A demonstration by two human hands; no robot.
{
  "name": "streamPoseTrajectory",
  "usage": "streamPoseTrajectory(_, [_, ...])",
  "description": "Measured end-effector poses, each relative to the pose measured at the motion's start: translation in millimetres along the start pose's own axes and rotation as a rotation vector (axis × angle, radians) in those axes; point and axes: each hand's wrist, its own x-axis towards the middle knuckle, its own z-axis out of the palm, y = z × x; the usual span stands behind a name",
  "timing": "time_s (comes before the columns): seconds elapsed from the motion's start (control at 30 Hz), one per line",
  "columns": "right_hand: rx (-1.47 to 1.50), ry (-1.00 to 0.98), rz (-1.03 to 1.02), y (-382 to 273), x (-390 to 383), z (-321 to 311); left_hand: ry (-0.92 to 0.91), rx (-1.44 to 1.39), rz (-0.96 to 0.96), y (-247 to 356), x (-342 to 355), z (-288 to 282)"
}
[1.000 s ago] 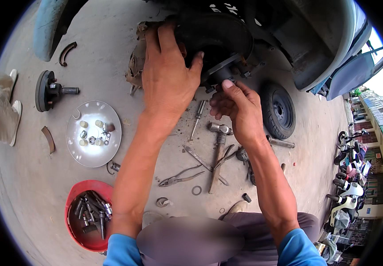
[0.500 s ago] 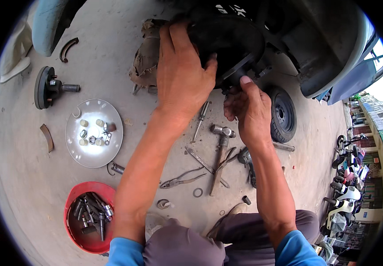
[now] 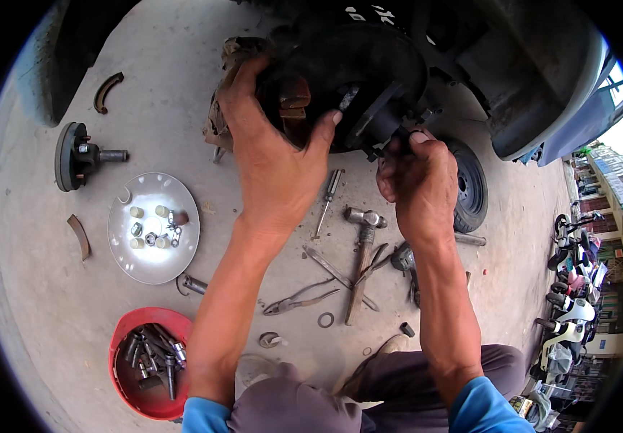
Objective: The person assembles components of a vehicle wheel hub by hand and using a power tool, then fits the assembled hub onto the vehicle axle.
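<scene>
At the top centre is a dark vehicle brake assembly [image 3: 347, 58] with a brown curved piece [image 3: 294, 97] inside. My left hand [image 3: 275, 159] is curled on its left side, fingertips tucked behind the brown piece and thumb raised near the plate. A crumpled brown wrapping [image 3: 219, 126] lies behind that hand. My right hand [image 3: 423, 184] has fingers and thumb closed on the end of a short dark hub shaft [image 3: 387, 123], just below a plate with studs. What lies inside its curled fingers is partly hidden.
Below lie a screwdriver [image 3: 329, 202], hammer [image 3: 362, 267], pliers [image 3: 290, 299] and spare wheel [image 3: 468, 187]. At left are a hub [image 3: 73, 155], curved shoes [image 3: 103, 92], a silver cover [image 3: 124, 238] with hardware and a red tub [image 3: 127, 397] of sockets. Parked scooters [image 3: 571, 310] line the right.
My left hand has shifted left and down, exposing the brown piece. My right hand has moved slightly right. The other person's feet at the left have left the view.
</scene>
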Motion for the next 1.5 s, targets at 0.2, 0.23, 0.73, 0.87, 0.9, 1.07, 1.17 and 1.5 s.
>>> streamPoseTrajectory(0.2, [0.314, -0.092, 0.096, 23.3, -13.2, -36.0, -0.084, 0.264, 0.273, 26.2, -27.2, -25.8])
streamPoseTrajectory(0.23, [0.45, -0.108, 0.122, 34.5, -20.6, -43.4, -0.125, 0.365, 0.282, 26.0, -31.7, -29.8])
streamPoseTrajectory(0.73, [0.73, 0.106, 0.292, 59.8, -56.7, -62.4, -0.807, 0.717, 0.103, 50.2, 4.1, 6.0])
streamPoseTrajectory(0.87, [0.701, -0.022, 0.27, 69.7, -59.9, -79.1, -0.809, 0.526, 0.043, 45.2, 4.5, 10.2])
streamPoseTrajectory(0.9, [0.704, -0.021, 0.272, 70.0, -60.3, -81.6, -0.807, 0.282, -0.116, 46.2, 4.6, 11.4])
streamPoseTrajectory(1.07, [0.74, -0.197, 0.196, 83.5, -57.9, -101.4, -0.754, -0.043, -0.368, 55.0, -22.6, 8.6])
streamPoseTrajectory(1.17, [0.739, -0.216, 0.263, 82.3, -61.5, -85.6, -0.581, -0.211, -0.358, 71.2, -48.0, -13.5])
streamPoseTrajectory(1.5, [0.787, -0.427, 0.282, 90.3, -69.6, -85.3, -0.85, -0.46, -0.579, 53.9, -44.8, -21.3])
